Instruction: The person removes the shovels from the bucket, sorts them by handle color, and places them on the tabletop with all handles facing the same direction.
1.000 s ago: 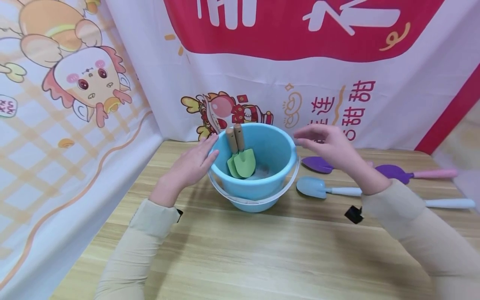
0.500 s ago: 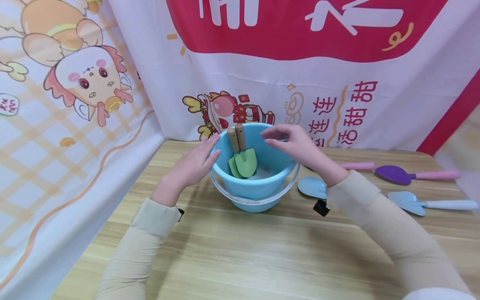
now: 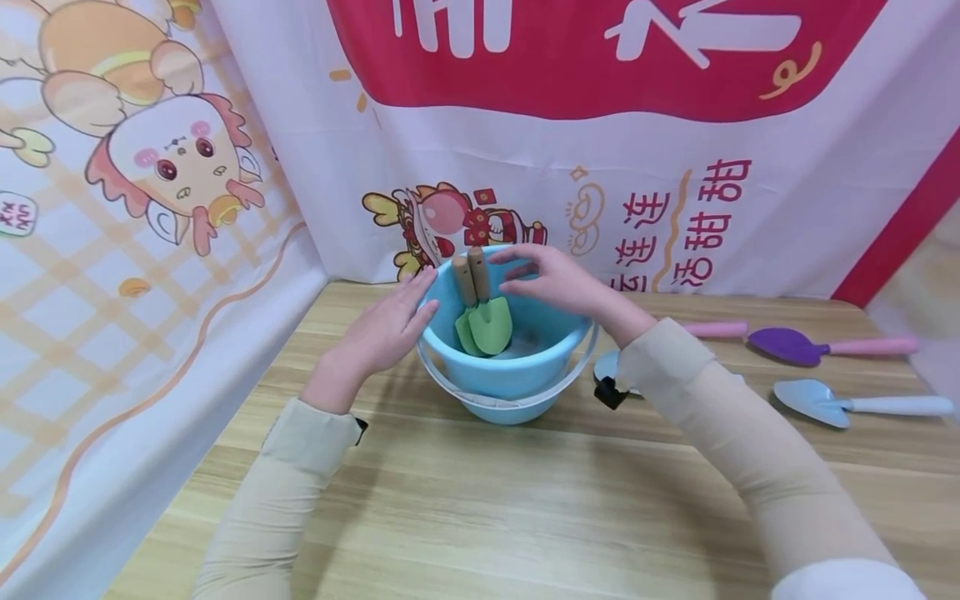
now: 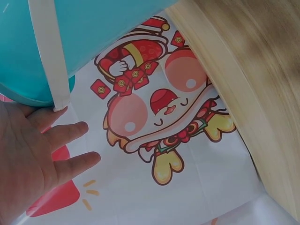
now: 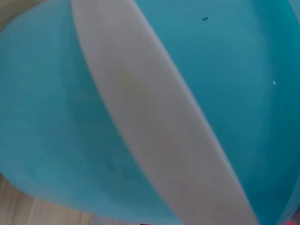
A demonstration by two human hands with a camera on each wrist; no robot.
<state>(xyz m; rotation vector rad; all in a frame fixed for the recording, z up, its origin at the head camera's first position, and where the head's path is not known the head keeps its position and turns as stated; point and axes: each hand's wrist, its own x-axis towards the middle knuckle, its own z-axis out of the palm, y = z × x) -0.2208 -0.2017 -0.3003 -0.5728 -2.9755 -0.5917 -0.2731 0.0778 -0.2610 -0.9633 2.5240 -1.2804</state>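
Observation:
A light blue bucket (image 3: 517, 375) stands upright on the table, its white bail handle (image 3: 502, 403) hanging down at the front. Two small green trowels (image 3: 491, 327) lean inside it, their wooden handles (image 3: 478, 275) rising past the far left rim. My left hand (image 3: 375, 329) rests against the left rim with fingers extended; the left wrist view shows those fingers (image 4: 70, 133) spread beside the bucket. Over the bucket's opening reaches my right hand (image 3: 555, 279), fingers loosely bent, fingertips close to the wooden handles. Bucket wall (image 5: 234, 61) and bail fill the right wrist view, which hides the hand.
To the right lie a purple trowel (image 3: 787, 345) with a pink grip and a light blue trowel (image 3: 813, 402). Another pink grip (image 3: 716, 330) and a blue blade (image 3: 606, 364) are partly covered by my right arm. A printed cloth (image 3: 480, 150) hangs behind the table.
My right hand has moved left from outside the bucket's right rim, over the opening, to the trowel handles. The left hand stays at the rim, and the bucket has not moved.

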